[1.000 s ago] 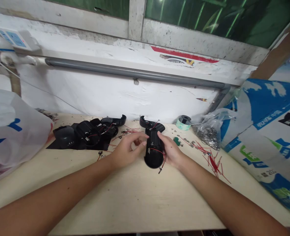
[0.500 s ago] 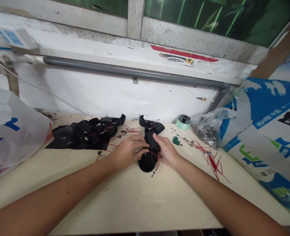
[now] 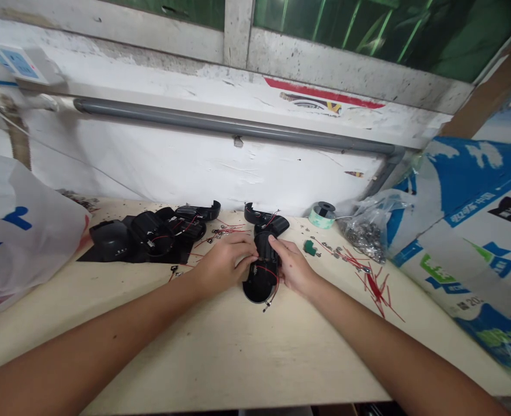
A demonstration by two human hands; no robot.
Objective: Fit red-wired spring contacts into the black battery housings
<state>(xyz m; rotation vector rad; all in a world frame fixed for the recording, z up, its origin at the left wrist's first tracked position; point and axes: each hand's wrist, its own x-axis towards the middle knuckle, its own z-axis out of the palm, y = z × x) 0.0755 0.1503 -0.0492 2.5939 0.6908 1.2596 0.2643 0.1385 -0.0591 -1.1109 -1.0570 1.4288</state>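
A black plastic housing (image 3: 261, 280) with thin red wires hanging from it rests near the middle of the wooden table (image 3: 220, 352). My left hand (image 3: 223, 263) grips its left side, fingertips curled onto the top. On the other side my right hand (image 3: 292, 267) holds it, thumb pressed on the upper part. Just behind it lies another black shell piece (image 3: 266, 219).
Several black housings (image 3: 146, 234) with red wires lie at the back left. Loose red wires (image 3: 374, 283), a small green part (image 3: 310, 248), a solder spool (image 3: 322, 215) and a clear bag of metal bits (image 3: 368, 231) are at the right. A white plastic bag (image 3: 17, 225) sits far left, a blue printed sack (image 3: 476, 231) far right.
The housing has come down and slightly left onto the table. My left hand closed in from an open pinch beside it to a grip on it; my right hand followed.
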